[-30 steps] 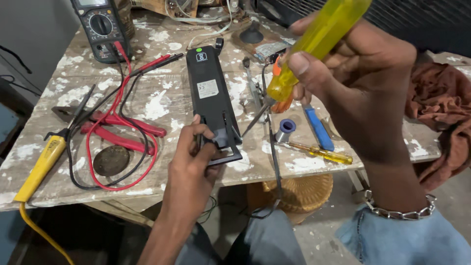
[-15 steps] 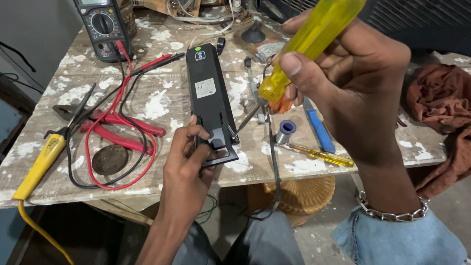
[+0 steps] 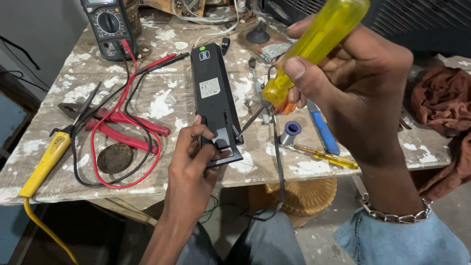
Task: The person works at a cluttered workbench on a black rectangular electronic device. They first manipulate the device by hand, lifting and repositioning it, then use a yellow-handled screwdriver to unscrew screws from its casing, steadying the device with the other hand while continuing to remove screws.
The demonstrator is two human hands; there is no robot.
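Observation:
A long black electronic device (image 3: 213,93) lies lengthwise on the paint-spattered wooden table (image 3: 162,103). My left hand (image 3: 194,162) grips its near end, thumb on the open end panel. My right hand (image 3: 353,93) is closed around the yellow handle of a screwdriver (image 3: 314,46). The metal shaft slants down and left, with the tip touching the device's right edge near its lower end.
A multimeter (image 3: 108,24) sits at the back left with red and black leads looping over red-handled pliers (image 3: 125,130). A yellow soldering iron (image 3: 46,162) lies at left. A small yellow screwdriver (image 3: 326,156), blue tool (image 3: 323,130) and solder spool (image 3: 291,130) lie right; brown cloth (image 3: 441,105) far right.
My right hand and the screwdriver have shifted slightly up and left, while the tip stays at the device's lower right edge. My left hand keeps its grip.

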